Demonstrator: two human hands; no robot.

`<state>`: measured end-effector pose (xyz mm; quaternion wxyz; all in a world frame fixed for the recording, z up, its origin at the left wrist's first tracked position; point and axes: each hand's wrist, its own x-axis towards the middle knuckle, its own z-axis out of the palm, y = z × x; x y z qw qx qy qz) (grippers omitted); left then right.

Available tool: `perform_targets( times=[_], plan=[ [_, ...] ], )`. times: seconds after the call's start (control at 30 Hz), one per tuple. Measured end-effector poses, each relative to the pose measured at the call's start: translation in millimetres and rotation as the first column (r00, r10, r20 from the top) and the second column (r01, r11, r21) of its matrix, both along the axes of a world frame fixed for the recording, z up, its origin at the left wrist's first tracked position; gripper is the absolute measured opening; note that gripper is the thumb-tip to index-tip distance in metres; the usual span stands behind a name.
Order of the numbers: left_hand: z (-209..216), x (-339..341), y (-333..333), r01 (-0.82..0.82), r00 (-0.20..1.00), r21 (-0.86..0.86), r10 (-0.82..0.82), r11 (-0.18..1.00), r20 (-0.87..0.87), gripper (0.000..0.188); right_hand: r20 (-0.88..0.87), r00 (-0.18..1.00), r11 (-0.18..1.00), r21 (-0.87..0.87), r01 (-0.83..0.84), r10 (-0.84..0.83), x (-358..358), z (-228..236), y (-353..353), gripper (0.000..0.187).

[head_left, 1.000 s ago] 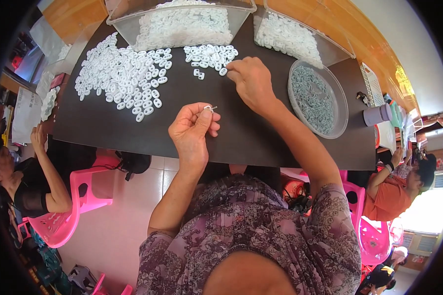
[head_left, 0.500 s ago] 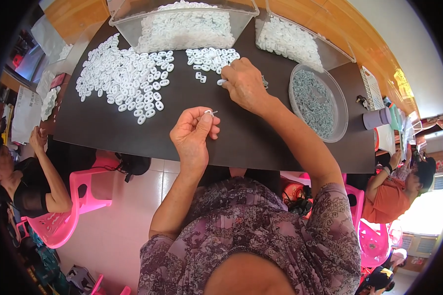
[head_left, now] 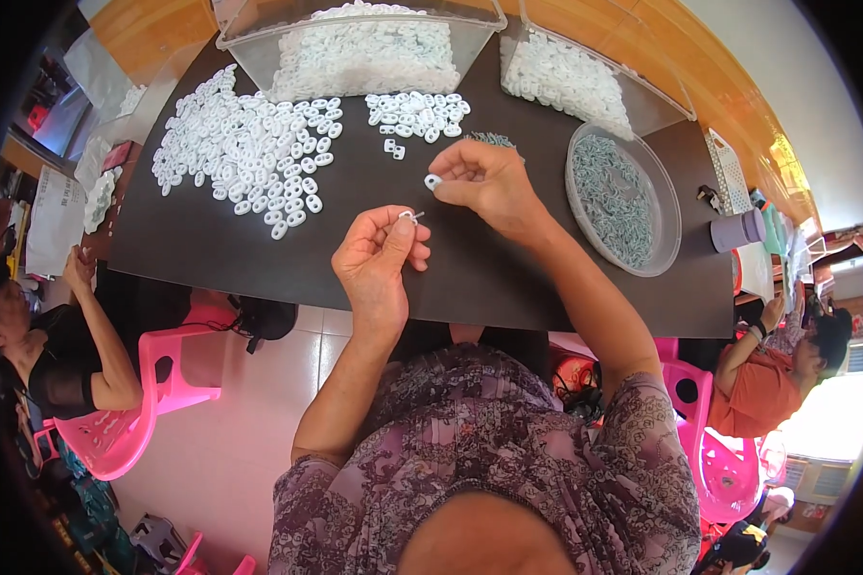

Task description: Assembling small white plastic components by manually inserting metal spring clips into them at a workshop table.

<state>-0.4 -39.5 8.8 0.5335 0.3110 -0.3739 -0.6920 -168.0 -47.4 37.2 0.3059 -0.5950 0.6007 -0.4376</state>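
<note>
Between the thumb and fingers of my left hand (head_left: 379,259) is a small white plastic piece (head_left: 408,217) with a thin pin or screw sticking out to the right. My right hand (head_left: 489,187), a little farther off and to the right, pinches a white oval plastic piece (head_left: 432,181) with holes in it. Beyond it lies a small group of similar white oval pieces (head_left: 417,115), with a couple of small square white pieces (head_left: 394,149) nearer. A larger spread of white ovals (head_left: 249,153) covers the table's left part. Some grey screws (head_left: 494,140) lie behind my right hand.
A round clear tub (head_left: 676,225) of grey screws stands at the right on the dark table (head_left: 355,182). Clear bins (head_left: 249,57) of white pieces line the back. A lilac cup (head_left: 736,231) is at the right edge. People sit on pink chairs (head_left: 149,402) at both sides.
My right hand has drawn back from the small group of white ovals, toward me, with one oval piece in its fingers. My left hand has stayed nearly still.
</note>
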Motion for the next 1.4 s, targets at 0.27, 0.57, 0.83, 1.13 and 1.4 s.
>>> perform_targets(
  times=[0.27,0.57,0.83,1.13,1.4],
  plan=[
    [11.8,-1.6,6.6,-0.005,1.0,-0.071,0.004,0.997,-0.007,0.016,0.56,0.828,0.98,0.17,-0.099,-0.014,0.1,7.8,22.8,0.021],
    [18.9,-2.3,12.9,0.064,0.998,-0.045,-0.064,0.997,0.007,0.017,0.633,0.771,0.983,0.173,-0.055,-0.068,7.6,9.6,33.3,0.019],
    [18.7,-2.7,14.2,0.065,0.997,-0.04,-0.063,0.997,0.052,0.015,0.608,0.792,0.989,0.147,-0.034,-0.063,10.8,8.4,35.9,0.019],
    [16.4,-4.4,14.8,0.043,0.995,-0.031,-0.04,0.999,0.094,0.015,0.531,0.846,0.994,0.105,-0.005,-0.052,16.4,8.8,36.9,0.016],
    [16.0,-4.5,16.2,0.022,0.996,-0.051,-0.018,0.998,0.082,0.015,0.511,0.859,0.999,0.026,0.021,-0.032,21.7,7.1,39.8,0.016]
  ],
)
